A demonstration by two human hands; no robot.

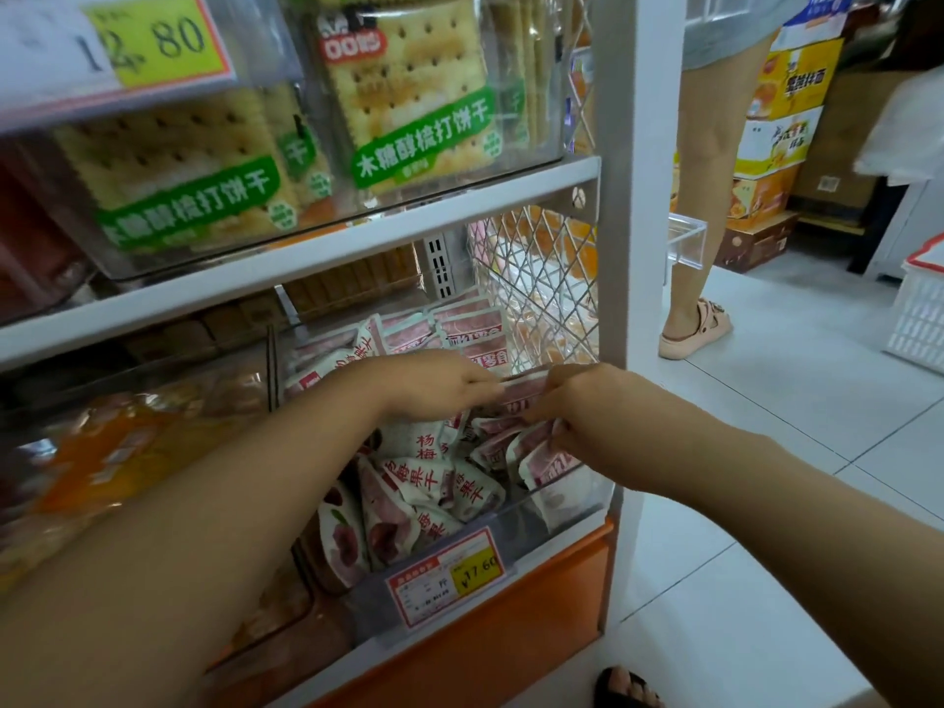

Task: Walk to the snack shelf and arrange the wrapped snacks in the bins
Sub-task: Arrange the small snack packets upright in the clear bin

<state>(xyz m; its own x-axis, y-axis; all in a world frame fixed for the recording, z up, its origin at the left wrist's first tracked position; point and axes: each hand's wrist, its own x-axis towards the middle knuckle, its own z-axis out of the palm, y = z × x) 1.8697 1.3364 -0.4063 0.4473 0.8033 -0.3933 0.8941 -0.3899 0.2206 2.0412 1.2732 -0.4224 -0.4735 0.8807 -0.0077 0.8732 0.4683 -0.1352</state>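
Observation:
A clear plastic bin on the lower shelf holds several white and pink wrapped snacks with red writing. Both hands reach into it from the front. My left hand and my right hand pinch the two ends of one pink wrapped snack held flat above the pile. The lower fingers of my right hand also press on packets at the bin's right side. A price tag hangs on the bin's front.
Above, a white shelf board carries clear bins of green-labelled cracker packs. An orange-snack bin sits to the left. A white upright post edges the shelf. A person's legs, stacked cartons and a white basket stand on the right.

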